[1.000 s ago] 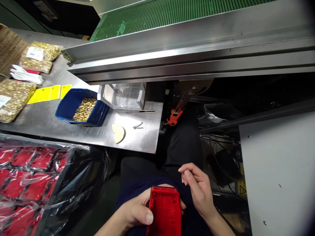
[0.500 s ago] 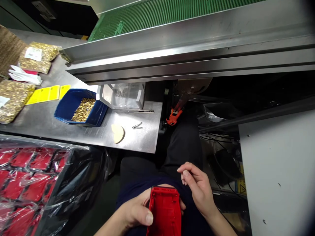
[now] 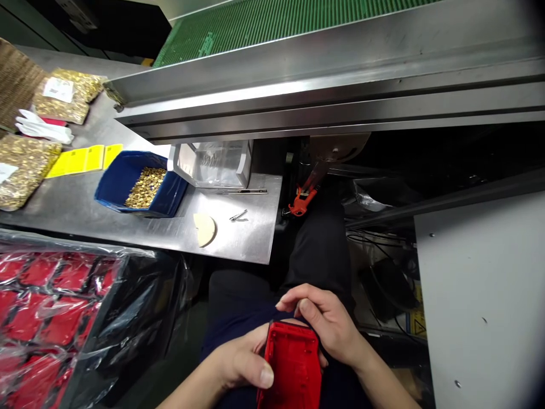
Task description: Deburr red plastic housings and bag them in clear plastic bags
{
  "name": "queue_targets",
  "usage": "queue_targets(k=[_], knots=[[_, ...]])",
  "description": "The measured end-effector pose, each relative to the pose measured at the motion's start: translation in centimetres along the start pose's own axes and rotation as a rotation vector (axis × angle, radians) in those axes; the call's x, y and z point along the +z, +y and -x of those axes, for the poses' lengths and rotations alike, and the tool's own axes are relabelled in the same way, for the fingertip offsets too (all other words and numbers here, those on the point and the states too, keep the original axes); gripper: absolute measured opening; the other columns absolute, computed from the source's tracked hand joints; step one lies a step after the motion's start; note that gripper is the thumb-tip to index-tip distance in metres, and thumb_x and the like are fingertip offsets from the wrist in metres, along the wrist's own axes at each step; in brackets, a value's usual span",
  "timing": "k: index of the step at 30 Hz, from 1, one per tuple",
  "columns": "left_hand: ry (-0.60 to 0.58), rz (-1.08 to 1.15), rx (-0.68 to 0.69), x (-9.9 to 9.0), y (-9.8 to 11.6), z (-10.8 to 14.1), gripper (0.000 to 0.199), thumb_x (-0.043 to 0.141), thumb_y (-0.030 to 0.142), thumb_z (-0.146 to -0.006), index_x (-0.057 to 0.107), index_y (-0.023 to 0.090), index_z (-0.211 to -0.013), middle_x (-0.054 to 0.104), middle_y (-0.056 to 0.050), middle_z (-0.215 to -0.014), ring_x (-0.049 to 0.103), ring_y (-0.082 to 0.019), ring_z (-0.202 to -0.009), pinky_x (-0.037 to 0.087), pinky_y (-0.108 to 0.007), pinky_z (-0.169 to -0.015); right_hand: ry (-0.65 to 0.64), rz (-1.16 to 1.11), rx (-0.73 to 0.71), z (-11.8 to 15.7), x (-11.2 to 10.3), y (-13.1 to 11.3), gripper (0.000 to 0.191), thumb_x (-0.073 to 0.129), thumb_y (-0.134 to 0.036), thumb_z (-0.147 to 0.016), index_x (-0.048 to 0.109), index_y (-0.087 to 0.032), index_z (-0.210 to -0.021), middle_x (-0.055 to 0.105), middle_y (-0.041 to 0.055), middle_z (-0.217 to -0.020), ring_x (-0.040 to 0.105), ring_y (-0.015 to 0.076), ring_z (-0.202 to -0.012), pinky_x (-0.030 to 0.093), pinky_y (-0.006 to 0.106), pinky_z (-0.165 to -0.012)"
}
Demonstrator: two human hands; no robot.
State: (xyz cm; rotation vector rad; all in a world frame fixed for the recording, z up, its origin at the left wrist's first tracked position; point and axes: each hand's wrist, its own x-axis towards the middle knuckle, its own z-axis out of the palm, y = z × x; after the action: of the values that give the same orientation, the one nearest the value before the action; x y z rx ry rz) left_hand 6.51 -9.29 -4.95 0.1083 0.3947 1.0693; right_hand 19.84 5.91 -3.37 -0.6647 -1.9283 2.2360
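My left hand (image 3: 244,363) is closed round a red plastic housing (image 3: 296,360) with a dark rim, its hollow inner side facing up. The thumb presses the housing's left edge, and fingertips of the same hand show at its right side. My right hand (image 3: 326,321) is just beyond the housing's upper right corner, fingers loosely bent, thumb apart from the index fingertip. I see nothing in it, though its palm is hidden. A blue bin (image 3: 170,196) of small brass pieces (image 3: 145,187) stands on the metal table (image 3: 255,244).
Red housings (image 3: 63,321) under clear plastic fill a box at lower left. A clear drawer bin (image 3: 230,165), tweezers (image 3: 242,192), nail clippers (image 3: 238,216) and a beige disc piece (image 3: 205,229) lie on the table. A metal-edged green conveyor (image 3: 276,28) crosses above; an orange-handled tool (image 3: 302,203) hangs below.
My right hand has moved left, toward the housing's top edge. The housing, in my left hand, has shifted slightly right and tilted a little.
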Motion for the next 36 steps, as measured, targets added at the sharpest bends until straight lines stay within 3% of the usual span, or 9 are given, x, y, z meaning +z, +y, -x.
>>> queue_targets(k=[5, 11, 14, 20, 23, 25, 28, 31, 36], knots=[[-0.015, -0.003, -0.044, 0.2, 0.3, -0.2, 0.086, 0.091, 0.048, -0.058, 0.067, 0.006, -0.129, 0.072, -0.018, -0.123, 0.070, -0.033, -0.111, 0.053, -0.035, -0.095, -0.196, 0.013, -0.067, -1.3, 0.1, -1.0, 0.039, 0.042, -0.044, -0.109, 0.074, -0.022, -0.116, 0.077, 0.0062, -0.106, 0.071, 0.0205, -0.097, 0.054, 0.034, -0.089], [0.002, 0.042, -0.009, -0.1, 0.0, -0.1, 0.086, 0.089, 0.046, -0.059, 0.066, 0.002, -0.129, 0.071, -0.022, -0.124, 0.070, -0.033, -0.109, 0.054, -0.033, -0.093, -0.266, 0.131, -0.059, -1.8, -0.5, -1.6, 0.045, 0.038, -0.053, -0.108, 0.070, -0.023, -0.119, 0.074, 0.0052, -0.106, 0.069, 0.0197, -0.098, 0.051, 0.032, -0.089], [0.035, 0.059, 0.007, -0.3, -0.2, 0.0, 0.086, 0.088, 0.045, -0.059, 0.065, 0.003, -0.129, 0.070, -0.024, -0.125, 0.069, -0.034, -0.110, 0.053, -0.035, -0.093, -0.177, 0.225, -0.029, -2.0, -0.8, -1.1, 0.039, 0.042, -0.050, -0.108, 0.070, -0.025, -0.117, 0.070, 0.0032, -0.100, 0.067, 0.0179, -0.092, 0.050, 0.030, -0.084], [0.141, 0.091, 0.140, -1.2, -0.5, 1.4, 0.082, 0.084, 0.042, -0.065, 0.060, 0.008, -0.135, 0.067, -0.024, -0.130, 0.066, -0.037, -0.116, 0.051, -0.043, -0.098, 0.223, 0.342, 0.095, -3.2, -1.6, 2.3, 0.018, 0.061, -0.036, -0.099, 0.071, -0.024, -0.108, 0.067, 0.0028, -0.095, 0.066, 0.0179, -0.086, 0.052, 0.027, -0.077], [0.222, 0.067, 0.201, -1.9, -0.8, 2.9, 0.088, 0.081, 0.043, -0.071, 0.049, 0.011, -0.147, 0.065, -0.025, -0.135, 0.064, -0.038, -0.121, 0.048, -0.048, -0.103, 0.192, 0.367, 0.121, -6.3, -1.1, 3.0, 0.020, 0.056, -0.037, -0.102, 0.069, -0.022, -0.108, 0.071, 0.0020, -0.088, 0.068, 0.0168, -0.074, 0.054, 0.026, -0.069], [0.281, 0.056, 0.220, -2.2, -1.2, 3.9, 0.084, 0.079, 0.044, -0.076, 0.049, 0.010, -0.147, 0.063, -0.026, -0.136, 0.063, -0.039, -0.123, 0.047, -0.051, -0.104, 0.136, 0.527, 0.031, -9.7, -0.1, 2.7, 0.023, 0.046, -0.031, -0.105, 0.067, -0.022, -0.112, 0.073, 0.0026, -0.092, 0.069, 0.0164, -0.076, 0.056, 0.027, -0.073], [0.351, 0.060, 0.256, -2.1, -2.0, 5.1, 0.076, 0.076, 0.047, -0.081, 0.054, 0.009, -0.143, 0.061, -0.027, -0.139, 0.062, -0.041, -0.125, 0.047, -0.055, -0.105, 0.104, 0.770, -0.123, -15.7, 2.1, 2.3, 0.022, 0.049, -0.023, -0.102, 0.065, -0.024, -0.117, 0.069, 0.0056, -0.114, 0.067, 0.0205, -0.103, 0.052, 0.032, -0.093], [0.385, 0.061, 0.300, -1.5, -2.6, 6.1, 0.071, 0.074, 0.053, -0.083, 0.058, 0.011, -0.139, 0.061, -0.026, -0.140, 0.064, -0.039, -0.123, 0.049, -0.052, -0.104, 0.054, 0.866, -0.152, -20.9, 3.8, 2.3, 0.025, 0.064, -0.020, -0.092, 0.065, -0.024, -0.116, 0.063, 0.0099, -0.123, 0.057, 0.0288, -0.118, 0.046, 0.042, -0.102], [0.419, 0.054, 0.317, -0.6, -3.5, 7.1, 0.079, 0.072, 0.068, -0.081, 0.062, 0.010, -0.133, 0.065, -0.026, -0.135, 0.067, -0.037, -0.117, 0.052, -0.045, -0.097, -0.025, 0.945, -0.169, -23.5, 3.7, 2.2, 0.011, 0.064, -0.015, -0.088, 0.062, -0.023, -0.096, 0.062, 0.0103, -0.112, 0.055, 0.0305, -0.113, 0.042, 0.045, -0.102]])
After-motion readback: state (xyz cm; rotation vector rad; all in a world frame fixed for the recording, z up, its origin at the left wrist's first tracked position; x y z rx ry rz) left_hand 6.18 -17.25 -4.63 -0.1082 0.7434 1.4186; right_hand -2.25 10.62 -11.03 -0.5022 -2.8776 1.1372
